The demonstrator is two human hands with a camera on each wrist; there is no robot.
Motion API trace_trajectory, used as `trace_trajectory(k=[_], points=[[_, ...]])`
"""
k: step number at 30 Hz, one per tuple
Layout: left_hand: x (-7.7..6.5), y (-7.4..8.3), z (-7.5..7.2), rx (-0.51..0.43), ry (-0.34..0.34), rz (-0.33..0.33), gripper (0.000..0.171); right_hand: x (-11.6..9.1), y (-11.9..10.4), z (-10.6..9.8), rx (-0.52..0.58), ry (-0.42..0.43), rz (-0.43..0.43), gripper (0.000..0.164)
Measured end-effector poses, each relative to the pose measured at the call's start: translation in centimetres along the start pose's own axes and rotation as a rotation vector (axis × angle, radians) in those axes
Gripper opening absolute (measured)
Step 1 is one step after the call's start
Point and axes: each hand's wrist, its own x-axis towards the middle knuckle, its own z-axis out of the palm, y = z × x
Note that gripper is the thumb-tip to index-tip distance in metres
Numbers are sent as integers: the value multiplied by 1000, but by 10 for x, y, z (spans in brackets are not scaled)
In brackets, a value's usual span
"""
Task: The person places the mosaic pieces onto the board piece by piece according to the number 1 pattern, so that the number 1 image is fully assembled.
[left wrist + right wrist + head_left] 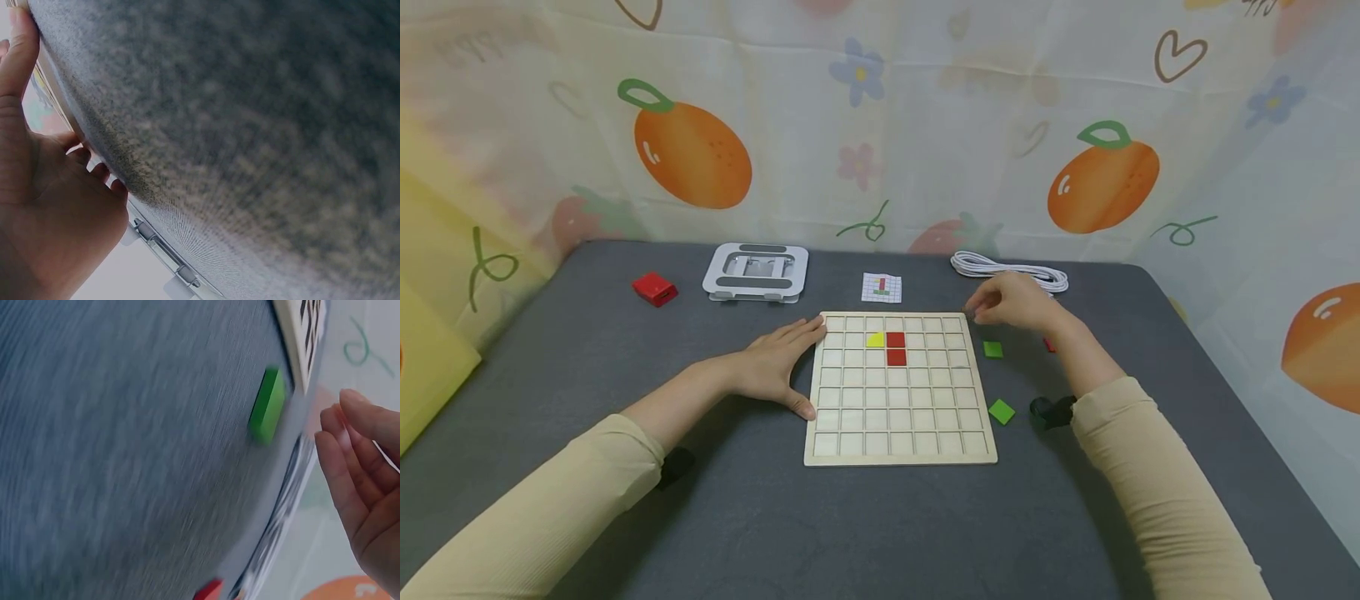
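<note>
A square wooden grid board (895,400) lies on the dark table. In its upper rows are one yellow tile (875,340) and two red tiles (896,348), one above the other. My left hand (775,367) is spread along the board's left edge, fingertips at the upper corner and thumb lower down. Beyond the board's upper right corner, my right hand (1015,302) hovers with loosely curved fingers, thumb close to the index finger; nothing shows between them in the right wrist view. Nearest it lies a green tile (992,349); another green tile (1002,411) lies lower, beside the board.
Behind the board lies a small printed grid card (882,287). A white folding stand (756,272) and a red block-like object (655,289) are at the back left. A coiled white cable (1000,268) lies behind my right hand, and a red piece (1049,344) beside that forearm.
</note>
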Motion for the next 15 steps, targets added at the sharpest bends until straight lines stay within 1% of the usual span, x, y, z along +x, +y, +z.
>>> trace_trajectory(k=[2, 6, 8, 15], points=[[-1, 0, 0, 1, 2, 1, 127, -4, 8, -4, 12, 1, 28, 22], [-1, 0, 0, -1, 2, 3, 127, -12, 23, -12, 70, -4, 80, 25], [-1, 0, 0, -3, 4, 5, 128, -16, 30, -16, 74, -6, 100, 26], [-1, 0, -1, -6, 13, 23, 126, -28, 50, -29, -33, -34, 172, 29]])
